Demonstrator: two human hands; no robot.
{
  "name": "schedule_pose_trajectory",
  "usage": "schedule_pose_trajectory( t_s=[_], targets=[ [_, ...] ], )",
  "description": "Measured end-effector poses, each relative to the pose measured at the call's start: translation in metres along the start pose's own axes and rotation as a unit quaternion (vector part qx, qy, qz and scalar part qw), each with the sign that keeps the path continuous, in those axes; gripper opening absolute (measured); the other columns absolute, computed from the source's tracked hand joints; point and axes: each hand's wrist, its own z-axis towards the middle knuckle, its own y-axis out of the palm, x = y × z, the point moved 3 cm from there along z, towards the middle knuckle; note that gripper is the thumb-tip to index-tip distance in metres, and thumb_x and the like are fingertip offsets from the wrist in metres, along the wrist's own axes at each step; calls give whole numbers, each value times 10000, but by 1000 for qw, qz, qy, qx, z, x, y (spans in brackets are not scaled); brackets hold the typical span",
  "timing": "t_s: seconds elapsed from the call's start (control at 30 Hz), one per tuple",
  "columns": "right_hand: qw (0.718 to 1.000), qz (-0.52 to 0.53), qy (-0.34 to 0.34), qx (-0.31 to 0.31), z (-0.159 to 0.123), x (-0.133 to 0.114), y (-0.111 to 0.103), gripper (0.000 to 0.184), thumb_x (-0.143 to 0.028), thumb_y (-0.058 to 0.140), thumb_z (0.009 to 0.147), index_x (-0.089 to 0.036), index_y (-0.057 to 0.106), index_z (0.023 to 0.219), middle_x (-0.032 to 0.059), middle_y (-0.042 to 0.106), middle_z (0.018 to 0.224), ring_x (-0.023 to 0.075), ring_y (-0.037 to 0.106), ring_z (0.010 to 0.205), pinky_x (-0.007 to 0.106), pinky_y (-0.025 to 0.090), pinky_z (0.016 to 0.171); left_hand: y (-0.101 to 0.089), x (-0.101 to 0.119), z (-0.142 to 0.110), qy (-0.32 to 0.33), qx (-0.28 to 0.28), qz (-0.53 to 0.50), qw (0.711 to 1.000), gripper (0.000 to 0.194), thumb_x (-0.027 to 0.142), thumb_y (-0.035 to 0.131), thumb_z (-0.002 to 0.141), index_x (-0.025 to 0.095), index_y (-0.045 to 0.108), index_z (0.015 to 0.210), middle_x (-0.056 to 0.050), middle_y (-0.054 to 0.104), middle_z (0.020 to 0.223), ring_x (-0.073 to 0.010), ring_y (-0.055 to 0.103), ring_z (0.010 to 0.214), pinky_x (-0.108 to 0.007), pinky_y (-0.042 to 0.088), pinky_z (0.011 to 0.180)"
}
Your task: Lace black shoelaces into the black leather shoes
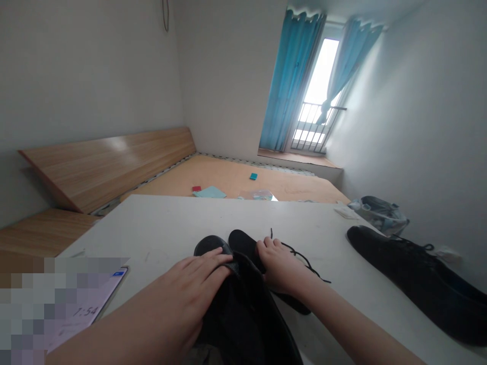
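A black lace-up shoe [251, 319] is tilted at the near edge of the white table, its toe pointing away from me. My left hand [198, 279] is closed around its upper, fingers over the edge near the toe. My right hand [276, 261] curls over a flat black piece that looks like an insole [242, 242], with its rounded end showing beyond my fingers and its other end below my wrist. A black shoelace [308, 263] trails to the right of that hand. The matching black shoe [414, 279], with tied laces, rests at the table's right side.
A phone [93, 309] lies on the left of the white table [167, 218], partly blurred out. Behind it is a bed [228, 170] with a pale cloth [210, 192], a teal item [253, 176] and a red item [196, 188]. A plastic bag [384, 215] stands beyond the right shoe.
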Motion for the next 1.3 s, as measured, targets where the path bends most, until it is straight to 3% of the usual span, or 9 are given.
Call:
schedule_pose_trajectory(
  t_s=[0.23,0.43,0.63,0.7,0.8,0.93,1.03,1.13,1.3],
  targets=[
    [993,112,0,26,13,15,-3,195,-215,598,746,-147,592,929,146,628,994,304,552,962,395,415,822,-4,3,1,-3,-9,-17,1000,707,-19,443,684,156,525,1364,-138,524,1426,-313,497,1301,-552,409,1072],
    [961,270,-65,14,10,33,-42,81,-275,470,850,-205,475,891,21,578,835,160,543,739,274,429,649,-6,2,1,-13,-24,-25,999,702,-19,452,662,180,553,1328,-127,530,1424,-292,523,1276,-507,420,1072],
    [821,472,-301,-109,-27,17,-77,216,-224,626,767,-199,488,930,76,538,1176,208,529,1088,328,451,890,-12,5,6,-8,-8,-91,996,592,21,456,754,226,556,1300,-82,636,1296,-250,609,1162,-408,475,1024],
    [841,437,-302,-103,-34,10,-76,329,-243,665,780,-211,520,1073,68,515,1251,212,510,1152,341,426,961,-9,5,5,-16,-14,-87,996,580,22,457,754,220,563,1289,-94,632,1298,-268,606,1165,-430,477,1018],
    [906,343,-247,-6,-37,1,-72,558,-367,706,798,-280,464,1293,58,418,1400,221,473,1233,370,366,1056,-4,3,2,-23,-31,-41,998,576,-5,436,726,187,599,1244,-135,654,1228,-310,633,1101,-508,509,951],
    [929,289,-225,58,-41,-17,-68,758,-574,752,696,-298,452,1335,63,361,1495,272,402,1325,418,342,1092,-3,3,2,-17,-41,-44,998,558,4,460,738,170,591,1253,-154,644,1235,-309,620,1124,-506,509,958],
    [944,220,-214,119,-45,-30,-65,682,-566,771,650,-251,530,1205,81,453,1445,301,426,1283,452,363,1061,-3,3,4,-6,-28,-63,998,576,36,483,753,183,547,1307,-155,588,1336,-311,566,1210,-522,450,1033],
    [948,154,-216,175,-50,-40,-63,510,-378,727,676,-227,527,1120,105,462,1436,316,455,1239,464,379,1021,3,-1,3,-1,-28,-66,997,550,45,445,782,186,553,1303,-139,577,1355,-303,536,1245,-529,389,1085],
    [915,258,-259,170,-62,-38,-75,381,-135,561,614,-234,461,968,85,488,1385,275,423,1302,396,404,992,9,-9,0,-5,-13,-112,994,513,103,452,817,196,544,1314,-105,612,1311,-309,576,1176,-456,468,1020]
  ],
)
